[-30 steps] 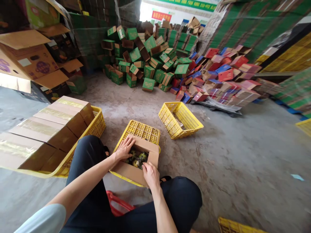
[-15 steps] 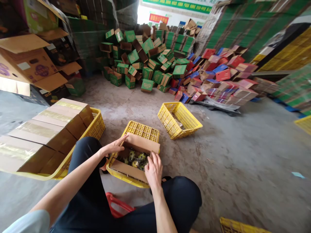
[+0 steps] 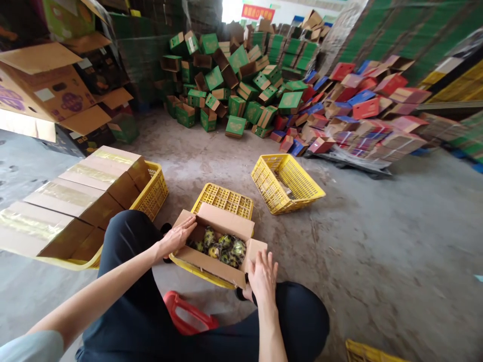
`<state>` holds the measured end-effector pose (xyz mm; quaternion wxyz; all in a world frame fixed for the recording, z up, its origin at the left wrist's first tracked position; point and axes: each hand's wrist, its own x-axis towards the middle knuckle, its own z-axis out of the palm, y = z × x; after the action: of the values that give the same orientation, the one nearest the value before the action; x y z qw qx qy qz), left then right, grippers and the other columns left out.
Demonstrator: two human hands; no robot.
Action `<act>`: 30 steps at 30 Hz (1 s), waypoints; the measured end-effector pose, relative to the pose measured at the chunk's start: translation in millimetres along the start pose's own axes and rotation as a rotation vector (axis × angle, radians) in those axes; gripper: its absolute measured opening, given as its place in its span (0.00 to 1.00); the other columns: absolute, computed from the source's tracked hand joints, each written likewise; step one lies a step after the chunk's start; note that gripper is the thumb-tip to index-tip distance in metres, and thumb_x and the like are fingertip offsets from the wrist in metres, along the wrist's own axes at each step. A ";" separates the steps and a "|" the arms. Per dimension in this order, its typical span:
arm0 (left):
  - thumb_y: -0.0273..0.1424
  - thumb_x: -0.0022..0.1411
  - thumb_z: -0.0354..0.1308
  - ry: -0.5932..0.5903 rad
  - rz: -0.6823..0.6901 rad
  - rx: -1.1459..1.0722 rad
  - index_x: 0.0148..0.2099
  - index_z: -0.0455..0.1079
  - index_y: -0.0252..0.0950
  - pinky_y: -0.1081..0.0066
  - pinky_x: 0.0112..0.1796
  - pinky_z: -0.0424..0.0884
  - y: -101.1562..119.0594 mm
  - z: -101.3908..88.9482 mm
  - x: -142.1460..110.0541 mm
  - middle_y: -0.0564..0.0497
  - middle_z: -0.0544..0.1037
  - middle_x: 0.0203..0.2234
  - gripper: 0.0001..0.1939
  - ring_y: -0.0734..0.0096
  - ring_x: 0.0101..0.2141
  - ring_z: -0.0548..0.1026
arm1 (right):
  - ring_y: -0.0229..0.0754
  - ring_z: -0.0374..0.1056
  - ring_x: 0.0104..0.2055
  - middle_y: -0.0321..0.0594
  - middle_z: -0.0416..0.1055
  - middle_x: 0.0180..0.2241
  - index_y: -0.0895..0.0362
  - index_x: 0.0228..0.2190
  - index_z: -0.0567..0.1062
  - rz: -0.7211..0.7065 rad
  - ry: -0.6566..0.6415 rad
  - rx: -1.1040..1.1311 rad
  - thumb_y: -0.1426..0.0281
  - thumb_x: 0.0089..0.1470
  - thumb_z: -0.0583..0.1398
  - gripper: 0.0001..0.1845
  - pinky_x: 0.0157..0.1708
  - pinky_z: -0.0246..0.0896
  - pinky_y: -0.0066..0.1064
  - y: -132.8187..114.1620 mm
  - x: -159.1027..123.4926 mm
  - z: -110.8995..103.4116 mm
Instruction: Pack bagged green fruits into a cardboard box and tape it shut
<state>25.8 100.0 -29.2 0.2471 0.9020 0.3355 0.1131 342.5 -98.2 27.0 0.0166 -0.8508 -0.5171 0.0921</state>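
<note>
A brown cardboard box [image 3: 206, 263] rests on an upturned yellow crate [image 3: 225, 198] in front of my knees. Its flaps stand apart and green-yellow fruit [image 3: 222, 247] shows inside. My left hand [image 3: 177, 236] lies on the box's left flap, fingers stretched toward the opening. On the right flap and near corner rests my right hand [image 3: 262, 274], fingers spread flat. Neither hand grips anything.
A yellow crate [image 3: 154, 193] at the left holds several taped brown cartons [image 3: 81, 193]. Another yellow crate [image 3: 287, 183] lies tilted on the concrete floor behind. Piles of green boxes [image 3: 234, 80] and red-blue boxes [image 3: 358, 115] fill the back. A red stool [image 3: 186, 317] sits under me.
The box flaps, pressed nearly closed a second ago, now stand apart and show more fruit. My right hand slid from the opening to the right flap; my left moved to the left flap.
</note>
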 end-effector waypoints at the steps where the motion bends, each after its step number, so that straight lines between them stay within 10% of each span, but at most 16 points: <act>1: 0.25 0.69 0.47 0.011 -0.038 -0.004 0.74 0.57 0.32 0.56 0.70 0.54 2.9 7.0 0.5 0.41 0.54 0.74 0.32 0.58 0.73 0.51 | 0.64 0.49 0.74 0.63 0.55 0.71 0.69 0.67 0.65 0.017 -0.046 0.017 0.64 0.69 0.48 0.32 0.71 0.43 0.58 -0.8 1.9 2.9; 6: 0.45 0.74 0.52 -0.002 -0.075 0.011 0.78 0.46 0.30 0.45 0.70 0.48 12.8 22.5 -5.8 0.34 0.40 0.76 0.40 0.41 0.74 0.39 | 0.67 0.47 0.75 0.67 0.48 0.73 0.65 0.73 0.49 0.058 -0.185 0.147 0.50 0.65 0.54 0.47 0.69 0.47 0.58 -4.5 6.1 19.8; 12: 0.66 0.56 0.61 -0.053 0.106 0.030 0.79 0.43 0.34 0.38 0.68 0.45 8.8 14.7 -15.0 0.29 0.32 0.76 0.63 0.29 0.73 0.33 | 0.66 0.36 0.77 0.73 0.34 0.74 0.71 0.73 0.32 0.007 -0.311 0.322 0.47 0.55 0.63 0.68 0.67 0.55 0.52 -5.4 7.2 35.5; 19: 0.67 0.49 0.65 -0.041 0.093 0.050 0.72 0.64 0.34 0.36 0.67 0.48 13.7 10.6 -13.6 0.30 0.42 0.75 0.58 0.26 0.73 0.40 | 0.71 0.41 0.75 0.71 0.41 0.73 0.67 0.73 0.39 0.012 -0.150 0.340 0.46 0.54 0.63 0.64 0.67 0.51 0.62 -4.8 3.6 40.3; 25: 0.58 0.62 0.63 -0.096 0.066 0.024 0.70 0.66 0.38 0.43 0.70 0.42 43.9 -1.5 -10.0 0.37 0.50 0.75 0.43 0.40 0.74 0.43 | 0.55 0.52 0.74 0.58 0.56 0.71 0.64 0.69 0.59 -0.218 0.287 0.354 0.55 0.70 0.47 0.35 0.72 0.50 0.51 -18.1 2.5 10.8; 30: 0.38 0.66 0.62 -0.249 0.057 -0.114 0.71 0.64 0.43 0.60 0.63 0.67 85.0 9.7 16.8 0.44 0.57 0.73 0.33 0.48 0.64 0.70 | 0.50 0.64 0.69 0.52 0.66 0.67 0.59 0.61 0.73 -0.336 -0.059 0.263 0.66 0.68 0.50 0.26 0.69 0.58 0.44 -20.1 31.2 -11.9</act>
<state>88.7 52.1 7.5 0.3343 0.9027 0.2695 0.0259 340.9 -60.6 36.9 0.1274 -0.7400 -0.6355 0.1795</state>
